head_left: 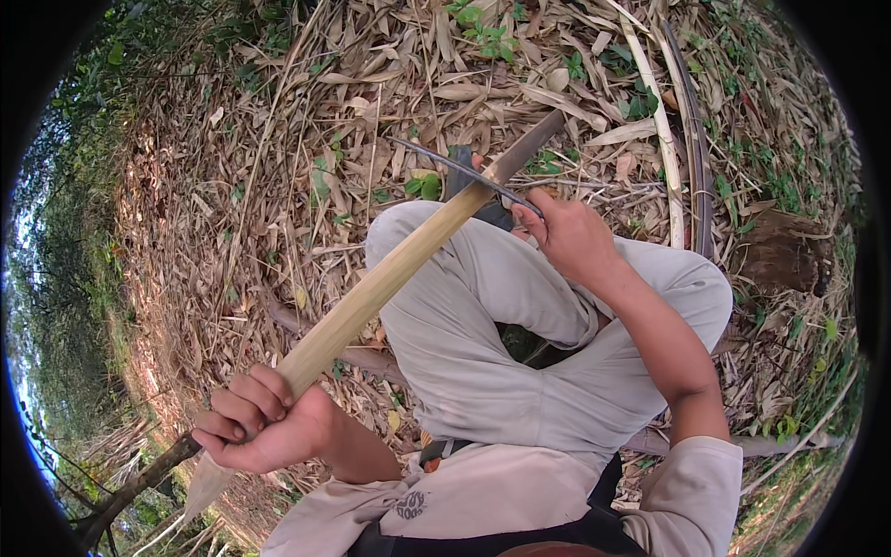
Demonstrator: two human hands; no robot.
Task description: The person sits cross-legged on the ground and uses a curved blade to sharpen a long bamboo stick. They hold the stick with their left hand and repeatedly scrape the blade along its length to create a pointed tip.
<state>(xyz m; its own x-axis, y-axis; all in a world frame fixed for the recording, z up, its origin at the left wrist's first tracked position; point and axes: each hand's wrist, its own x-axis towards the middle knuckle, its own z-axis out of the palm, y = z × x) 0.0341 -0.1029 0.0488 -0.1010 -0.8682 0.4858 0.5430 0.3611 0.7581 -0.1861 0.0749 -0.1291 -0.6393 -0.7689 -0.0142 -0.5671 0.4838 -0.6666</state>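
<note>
A long flat strip of pale wood, perhaps split bamboo (371, 288), slants across my lap from lower left to upper right. Its far end is dark brown; the near part is bare and yellowish. My left hand (269, 422) is wrapped round the near end, whose pointed tip shows below the fist. My right hand (571, 232) grips a knife, its handle hidden in the fist. The dark, narrow knife blade (455, 167) lies crosswise against the strip, where the brown surface meets the pale one.
I sit with bent legs in light trousers (483, 278) on dry leaf litter (278, 167). Long strips, one pale (664, 139) and one dark (696, 148), lie at the upper right near a brown stump (784, 251). A dark branch (139, 487) is beside my left hand.
</note>
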